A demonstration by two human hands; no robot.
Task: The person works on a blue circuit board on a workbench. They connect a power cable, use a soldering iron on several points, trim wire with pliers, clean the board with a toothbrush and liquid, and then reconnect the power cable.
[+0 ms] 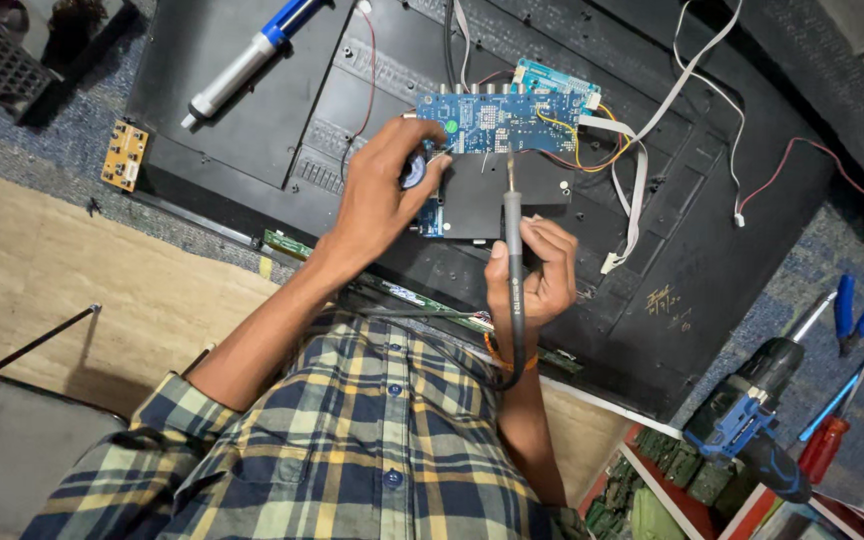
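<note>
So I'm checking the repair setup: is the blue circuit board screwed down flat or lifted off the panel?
Lifted: the left hand holds the blue circuit board tilted up off the black back panel.

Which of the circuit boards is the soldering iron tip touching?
The large blue board above the right hand, not the small orange board lying apart at left.

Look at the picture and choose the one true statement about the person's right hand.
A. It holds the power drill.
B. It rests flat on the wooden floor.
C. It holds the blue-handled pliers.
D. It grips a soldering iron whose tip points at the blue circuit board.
D: the right hand is wrapped around the grey soldering iron, whose tip reaches up to the lower edge of the blue circuit board, while the left hand steadies that board.
</note>
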